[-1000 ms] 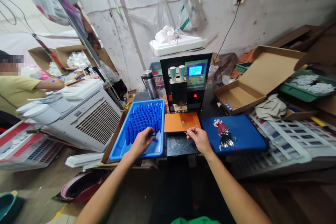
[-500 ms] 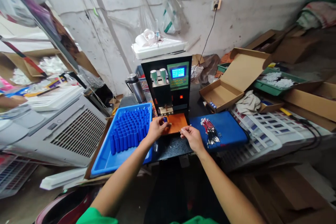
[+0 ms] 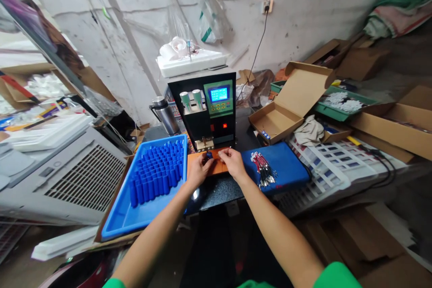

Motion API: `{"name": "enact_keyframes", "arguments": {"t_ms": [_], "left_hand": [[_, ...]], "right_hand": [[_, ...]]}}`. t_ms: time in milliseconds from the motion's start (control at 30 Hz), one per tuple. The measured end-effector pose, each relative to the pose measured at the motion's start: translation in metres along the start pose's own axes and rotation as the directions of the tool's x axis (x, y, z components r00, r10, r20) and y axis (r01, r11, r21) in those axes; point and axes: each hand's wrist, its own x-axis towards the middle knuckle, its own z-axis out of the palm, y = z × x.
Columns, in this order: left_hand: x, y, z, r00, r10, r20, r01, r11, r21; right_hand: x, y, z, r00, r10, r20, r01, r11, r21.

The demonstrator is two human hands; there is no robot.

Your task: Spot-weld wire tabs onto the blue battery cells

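My left hand (image 3: 199,169) is closed on a blue cylinder (image 3: 209,155) above the orange plate (image 3: 218,167), just below the front of the black machine (image 3: 202,126) with its lit screen. Close beside it on the right, my right hand (image 3: 232,162) has thumb and fingers pinched over the same plate; what it holds is too small to make out. A blue tray (image 3: 118,220) on the left bears rows of blue cylinders (image 3: 155,175). Red and black wires with white ends (image 3: 263,168) lie in a bundle on a blue pad (image 3: 290,166) to the right.
A steel flask (image 3: 166,116) stands behind the tray. On the right are an open cardboard box (image 3: 278,121), a grey cloth (image 3: 308,130), a white plastic crate (image 3: 324,166) and a green tray (image 3: 340,103). A grey ventilated unit (image 3: 72,175) sits at the left.
My right hand has moved left and slightly up, over the orange plate and near my left hand. The camera view has shifted, so the surroundings appear further left.
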Motion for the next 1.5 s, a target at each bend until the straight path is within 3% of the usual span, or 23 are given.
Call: {"name": "enact_keyframes", "arguments": {"t_ms": [333, 567, 1300, 1500], "left_hand": [[-0.002, -0.003, 0.001, 0.997, 0.064, -0.036, -0.063, 0.997, 0.037], [-0.003, -0.002, 0.003, 0.996, 0.062, -0.068, -0.062, 0.998, -0.003], [-0.003, -0.003, 0.003, 0.995, 0.075, -0.062, -0.073, 0.997, 0.020], [-0.002, -0.005, 0.005, 0.996, 0.059, -0.062, -0.060, 0.998, -0.014]], "right_hand": [[0.014, 0.007, 0.025, 0.997, 0.001, 0.081, 0.000, 1.000, -0.012], [0.014, 0.007, 0.024, 0.993, -0.069, 0.099, 0.085, 0.982, -0.169], [0.014, 0.007, 0.022, 0.987, -0.092, 0.129, 0.116, 0.973, -0.201], [0.009, 0.006, 0.009, 0.985, -0.092, 0.146, 0.127, 0.961, -0.247]]}}
